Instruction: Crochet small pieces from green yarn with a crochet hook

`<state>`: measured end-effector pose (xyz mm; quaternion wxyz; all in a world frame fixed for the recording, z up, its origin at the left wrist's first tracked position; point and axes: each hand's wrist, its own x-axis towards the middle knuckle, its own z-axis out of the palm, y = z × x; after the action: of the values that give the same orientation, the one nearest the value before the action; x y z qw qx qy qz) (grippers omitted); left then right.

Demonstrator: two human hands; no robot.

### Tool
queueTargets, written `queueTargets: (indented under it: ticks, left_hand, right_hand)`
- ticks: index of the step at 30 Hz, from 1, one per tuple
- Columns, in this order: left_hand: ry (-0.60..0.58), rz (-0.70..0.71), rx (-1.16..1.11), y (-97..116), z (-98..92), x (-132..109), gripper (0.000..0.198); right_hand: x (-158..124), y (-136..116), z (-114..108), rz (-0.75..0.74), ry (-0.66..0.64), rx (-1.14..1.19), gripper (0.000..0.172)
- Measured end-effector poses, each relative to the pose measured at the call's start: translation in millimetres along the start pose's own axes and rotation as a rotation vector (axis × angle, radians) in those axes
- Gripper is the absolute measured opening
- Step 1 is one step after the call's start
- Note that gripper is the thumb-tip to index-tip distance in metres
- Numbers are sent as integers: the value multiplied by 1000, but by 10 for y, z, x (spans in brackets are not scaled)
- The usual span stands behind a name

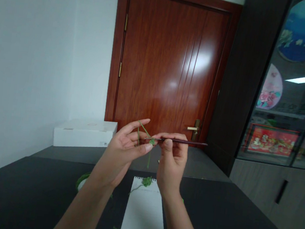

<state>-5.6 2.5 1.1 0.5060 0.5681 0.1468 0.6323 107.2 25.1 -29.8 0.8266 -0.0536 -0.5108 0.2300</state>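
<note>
My left hand (128, 145) pinches a small green crochet piece (152, 141) between thumb and a finger. Green yarn (145, 129) runs from the piece up over the raised index finger, and a loose tail dangles below. In my right hand (173, 155) is a crochet hook (190, 143) with a dark handle, held level between thumb and fingers. Its thin metal tip points left and meets the green piece. Exactly how the yarn lies on the tip is too small to tell.
Below the hands lies a spiral notepad (144, 212) with a finished-looking green crochet bit (147, 181) at its top. A green yarn roll (82, 180) is partly behind my left forearm. A white box (84, 134) stands at the back left of the black table (198, 215).
</note>
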Motion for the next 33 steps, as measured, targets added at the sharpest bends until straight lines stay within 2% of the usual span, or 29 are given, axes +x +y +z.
queueTargets:
  ticks: [6, 9, 19, 24, 28, 33]
  left_hand:
    - [29, -31, -51, 0, 2, -9, 70]
    - [51, -35, -74, -13, -6, -3, 68]
    - [125, 3, -22, -21, 10, -1, 69]
    - [112, 2, -12, -3, -8, 1, 69]
    - [58, -37, -46, 1, -52, 20, 65]
    - [31, -48, -41, 7, -62, 23, 62]
  right_hand:
    - [-62, 18, 47, -133, 56, -96, 3]
    - [-84, 38, 62, -151, 67, -102, 3]
    - [-112, 80, 76, -97, 101, -66, 3]
    - [-77, 78, 76, 51, 121, 73, 8]
    - [-20, 54, 66, 152, 55, 191, 19]
    - [41, 28, 8, 106, -27, 178, 22]
